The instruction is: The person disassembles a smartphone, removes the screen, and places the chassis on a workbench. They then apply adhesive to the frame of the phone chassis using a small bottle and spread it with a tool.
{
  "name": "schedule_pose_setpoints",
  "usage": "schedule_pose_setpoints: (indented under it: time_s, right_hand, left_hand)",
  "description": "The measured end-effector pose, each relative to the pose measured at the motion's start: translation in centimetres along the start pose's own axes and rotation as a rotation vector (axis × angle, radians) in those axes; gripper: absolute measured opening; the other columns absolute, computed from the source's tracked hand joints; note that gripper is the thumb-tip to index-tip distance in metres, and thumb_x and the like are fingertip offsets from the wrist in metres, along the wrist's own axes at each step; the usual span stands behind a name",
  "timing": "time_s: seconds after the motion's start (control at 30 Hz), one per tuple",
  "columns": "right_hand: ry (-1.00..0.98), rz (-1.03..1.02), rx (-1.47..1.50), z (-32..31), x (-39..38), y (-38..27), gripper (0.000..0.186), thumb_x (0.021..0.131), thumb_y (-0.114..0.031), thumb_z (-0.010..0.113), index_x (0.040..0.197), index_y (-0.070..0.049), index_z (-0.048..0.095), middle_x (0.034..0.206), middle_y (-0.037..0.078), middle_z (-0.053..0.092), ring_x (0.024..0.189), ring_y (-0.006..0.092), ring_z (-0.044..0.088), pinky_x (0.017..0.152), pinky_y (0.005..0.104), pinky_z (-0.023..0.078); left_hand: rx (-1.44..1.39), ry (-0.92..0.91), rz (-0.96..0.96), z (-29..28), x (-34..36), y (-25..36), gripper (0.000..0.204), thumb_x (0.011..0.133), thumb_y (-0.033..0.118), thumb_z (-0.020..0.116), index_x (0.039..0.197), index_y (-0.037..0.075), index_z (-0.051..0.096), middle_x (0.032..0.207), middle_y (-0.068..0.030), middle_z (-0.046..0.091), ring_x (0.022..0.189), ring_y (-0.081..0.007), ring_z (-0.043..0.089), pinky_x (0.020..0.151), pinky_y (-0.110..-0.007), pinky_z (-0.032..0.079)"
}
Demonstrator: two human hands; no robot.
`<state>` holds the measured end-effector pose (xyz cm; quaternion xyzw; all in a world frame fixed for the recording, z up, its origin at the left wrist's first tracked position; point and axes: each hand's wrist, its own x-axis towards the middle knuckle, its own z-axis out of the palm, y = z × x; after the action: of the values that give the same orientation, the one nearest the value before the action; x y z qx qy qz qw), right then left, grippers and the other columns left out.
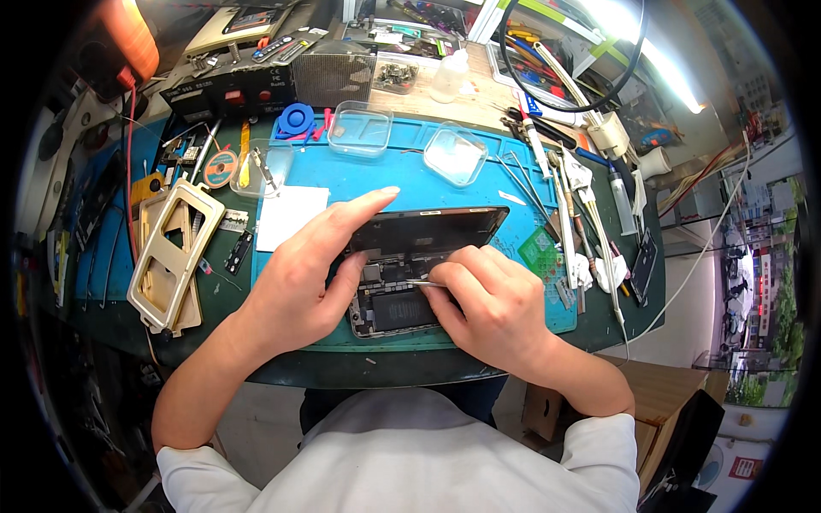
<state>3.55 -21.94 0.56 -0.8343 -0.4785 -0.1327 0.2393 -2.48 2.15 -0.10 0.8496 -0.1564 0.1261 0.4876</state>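
One hand minds the screen, the other works inside the phone

The phone (398, 315) lies opened on the blue mat (393, 184), by the near edge of the counter (342, 368), probably so that its insides sit right under the eyes. The left hand (295, 278) is loosely curved, thumb and fingers spread around the left end of the raised screen (428, 229); it seems to hold the panel tilted clear of the body, perhaps to spare whatever joins the two. The right hand (500, 308) is closed in a fine pinch on tweezers (417, 283), their tips over the parts above the battery; whether they grip anything is too small to tell. A low, flat hold like this likely keeps the tips steady.

Left of the hands, a beige tray (156, 248) lies off the mat, leaving the middle for the phone. A white card (291, 214) is just beyond the left hand. To the right, slim tools (526, 184) lie within easy reach. Farther off, two clear tubs (455, 156) rest on the mat, presumably for small parts. A bottle (449, 77) stands beyond them.
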Motion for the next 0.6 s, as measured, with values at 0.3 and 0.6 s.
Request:
schedule_pose_setpoints:
  time_s: [0.3, 0.6]
  right_hand:
    - [-0.022, -0.065, -0.054, -0.38, 0.23, 0.12, 0.018, 0.078, -0.008, 0.084, 0.089, -0.009, 0.07, 0.086, 0.003, 0.066, 0.07, 0.0214, 0.063, 0.06, 0.0336, 0.051]
    - [-0.023, -0.043, 0.153, 0.25, 0.43, 1.02, 0.016, 0.081, -0.009, 0.081, 0.089, -0.009, 0.068, 0.083, 0.003, 0.06, 0.073, 0.0218, 0.062, 0.062, 0.0349, 0.053]
  left_hand:
    - [-0.003, -0.021, -0.037, -0.19, -0.09, 0.08, 0.065, 0.091, -0.015, 0.057, 0.153, 0.003, 0.051, 0.139, -0.0189, 0.063, 0.122, -0.0337, 0.065, 0.105, -0.041, 0.051]
    - [0.001, 0.036, 0.033, 0.24, 0.04, -0.4, 0.066, 0.091, -0.016, 0.054, 0.153, 0.006, 0.051, 0.126, -0.0209, 0.066, 0.106, -0.0369, 0.066, 0.095, -0.042, 0.053]
